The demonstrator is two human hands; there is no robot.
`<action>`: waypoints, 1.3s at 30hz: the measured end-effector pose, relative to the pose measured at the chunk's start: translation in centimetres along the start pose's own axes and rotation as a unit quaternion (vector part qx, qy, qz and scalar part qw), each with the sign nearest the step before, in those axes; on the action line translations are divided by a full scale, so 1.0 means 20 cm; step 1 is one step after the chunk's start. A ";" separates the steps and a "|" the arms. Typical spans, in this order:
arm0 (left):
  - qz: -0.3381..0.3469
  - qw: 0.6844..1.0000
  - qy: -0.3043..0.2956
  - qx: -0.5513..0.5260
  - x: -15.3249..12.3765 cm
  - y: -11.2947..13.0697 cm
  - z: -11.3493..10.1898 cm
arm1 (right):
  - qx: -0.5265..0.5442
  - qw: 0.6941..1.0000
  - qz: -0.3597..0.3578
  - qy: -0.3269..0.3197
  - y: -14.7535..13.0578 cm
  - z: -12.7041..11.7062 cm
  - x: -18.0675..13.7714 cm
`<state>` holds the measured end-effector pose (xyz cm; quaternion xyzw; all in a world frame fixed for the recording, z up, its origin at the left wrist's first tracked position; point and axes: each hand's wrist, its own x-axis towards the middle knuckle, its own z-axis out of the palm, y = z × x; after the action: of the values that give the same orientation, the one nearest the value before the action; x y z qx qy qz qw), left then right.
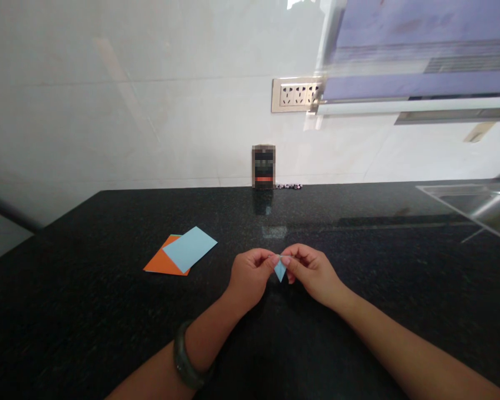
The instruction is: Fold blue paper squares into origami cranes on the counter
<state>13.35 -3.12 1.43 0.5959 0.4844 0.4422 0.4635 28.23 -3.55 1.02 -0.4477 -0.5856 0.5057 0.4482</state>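
My left hand [250, 280] and right hand [315, 273], closed in pinches, hold a folded blue paper [280, 271] between them, tip toward six o'clock. At its nine o'clock: pale-blue sheet [191, 248] overlapping orange sheet [165, 264].

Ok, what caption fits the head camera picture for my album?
Left hand and right hand pinch folded light-blue paper over a black countertop, a light-blue sheet overlapping an orange sheet nearby.

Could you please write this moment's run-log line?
left hand: pinching folded blue paper | right hand: pinching same paper | counter: blue sheet atop orange sheet
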 end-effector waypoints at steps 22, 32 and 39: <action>-0.023 0.994 -0.073 -0.081 0.01 -0.03 0.02 | -0.031 0.995 -0.057 0.079 0.02 0.00 0.00; 0.025 1.000 -0.002 0.017 0.01 -0.04 0.00 | -0.020 0.996 0.025 0.083 -0.01 -0.02 0.00; -0.025 0.989 0.072 -0.128 0.03 -0.02 -0.01 | 0.092 0.986 0.132 -0.048 -0.01 0.02 -0.01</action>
<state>13.21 -2.39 1.03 0.4862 0.4704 0.5305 0.5108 27.94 -3.85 1.26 -0.4537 -0.4929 0.6329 0.3881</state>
